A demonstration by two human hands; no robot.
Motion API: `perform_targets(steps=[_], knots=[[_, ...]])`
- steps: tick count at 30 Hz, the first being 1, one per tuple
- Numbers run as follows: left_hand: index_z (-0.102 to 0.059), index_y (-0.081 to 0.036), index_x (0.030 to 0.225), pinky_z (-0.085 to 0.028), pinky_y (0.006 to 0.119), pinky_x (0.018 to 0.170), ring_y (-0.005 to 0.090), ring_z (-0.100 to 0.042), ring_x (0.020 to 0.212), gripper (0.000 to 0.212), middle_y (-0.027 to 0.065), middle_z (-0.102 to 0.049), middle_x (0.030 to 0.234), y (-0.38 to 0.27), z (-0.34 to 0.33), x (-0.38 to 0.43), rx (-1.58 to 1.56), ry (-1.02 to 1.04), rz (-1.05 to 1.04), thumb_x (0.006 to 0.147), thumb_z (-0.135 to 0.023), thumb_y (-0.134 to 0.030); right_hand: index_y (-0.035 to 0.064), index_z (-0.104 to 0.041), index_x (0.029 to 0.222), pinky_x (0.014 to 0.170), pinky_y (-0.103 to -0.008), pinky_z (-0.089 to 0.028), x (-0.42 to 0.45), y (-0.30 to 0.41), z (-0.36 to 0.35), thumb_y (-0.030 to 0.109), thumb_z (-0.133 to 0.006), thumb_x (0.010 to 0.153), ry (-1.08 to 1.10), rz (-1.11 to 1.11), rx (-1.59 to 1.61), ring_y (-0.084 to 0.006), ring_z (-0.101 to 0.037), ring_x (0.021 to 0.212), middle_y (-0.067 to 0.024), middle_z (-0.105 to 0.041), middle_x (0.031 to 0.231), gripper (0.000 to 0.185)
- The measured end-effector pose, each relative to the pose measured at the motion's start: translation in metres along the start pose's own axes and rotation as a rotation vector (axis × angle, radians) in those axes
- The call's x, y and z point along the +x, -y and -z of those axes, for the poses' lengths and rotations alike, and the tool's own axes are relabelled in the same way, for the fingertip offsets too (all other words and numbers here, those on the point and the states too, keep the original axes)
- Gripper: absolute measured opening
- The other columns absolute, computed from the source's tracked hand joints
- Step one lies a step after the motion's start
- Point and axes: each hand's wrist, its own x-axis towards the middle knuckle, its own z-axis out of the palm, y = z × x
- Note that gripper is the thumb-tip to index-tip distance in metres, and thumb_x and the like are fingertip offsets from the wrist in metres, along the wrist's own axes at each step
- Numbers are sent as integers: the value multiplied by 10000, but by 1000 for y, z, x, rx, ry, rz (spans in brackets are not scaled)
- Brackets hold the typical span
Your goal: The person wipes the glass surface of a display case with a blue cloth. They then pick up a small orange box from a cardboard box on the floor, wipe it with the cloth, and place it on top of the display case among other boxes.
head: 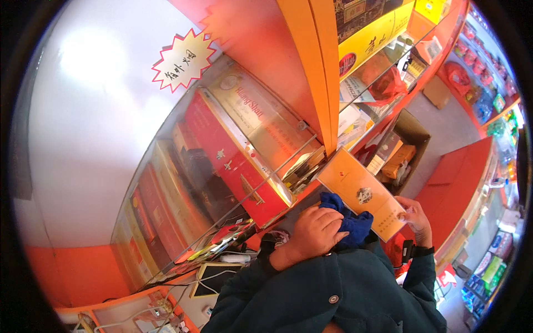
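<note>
Between my hands is a flat orange cigarette carton (359, 189) with a dark round emblem and small writing, slanting from upper left to lower right. My right hand (416, 218) pinches its lower right corner, thumb on the face. A dark blue cloth (353, 224) is bunched in my left hand (320, 231), over the carton's lower left edge. The cloth hides part of that edge. The carton's far upper end reaches close to the front of the glass display case (266, 164).
Inside the case stand a red carton (233, 160), a gold carton (258, 116) and several others. Beyond my right hand, an open cardboard box (416, 129) holds loose packs. A red counter (454, 175) stands to the right; cables (204, 283) trail at lower left.
</note>
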Motion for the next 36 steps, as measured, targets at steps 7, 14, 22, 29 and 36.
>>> perform_targets(steps=[7,14,22,29,36], knots=[[-684,-14,973,-519,432,837,297,-672,959,273,107,-691,1026,7,-8,27,-83,-130,27,817,-795,-208,-98,-588,1335,990,-324,-480,-3,0,-1,291,-808,685,-42,-21,-39,-204,-647,1093,-119,-692,1196,789],[-690,-28,1053,-451,482,952,315,-591,1204,329,117,-653,1248,15,-47,63,-44,-9,-172,801,-780,-218,-72,-611,1324,1012,-327,-473,-3,-5,5,249,-776,757,5,16,33,-195,-640,1114,-111,-690,1223,672],[-689,-97,1175,-350,539,1087,330,-444,1387,410,116,-564,1425,37,-89,56,-67,96,-119,794,-775,-221,-96,-613,1299,1036,-332,-464,-2,-25,8,308,-757,794,-68,-5,95,-205,-650,1110,-126,-694,1222,662],[-667,-89,1230,-364,527,1116,365,-483,1353,404,154,-569,1393,40,-91,58,-230,-135,-4,859,-749,-227,-86,-609,1304,1023,-318,-470,-5,-30,13,310,-753,794,-110,-1,85,-197,-657,1101,-122,-692,1233,661],[-499,-61,1420,-495,392,987,262,-549,1244,540,102,-561,1387,58,-121,49,-908,-281,666,958,-696,-260,-63,-599,1303,987,-298,-483,-1,-25,13,270,-773,805,-191,76,188,-174,-656,1082,-96,-687,1219,624]])
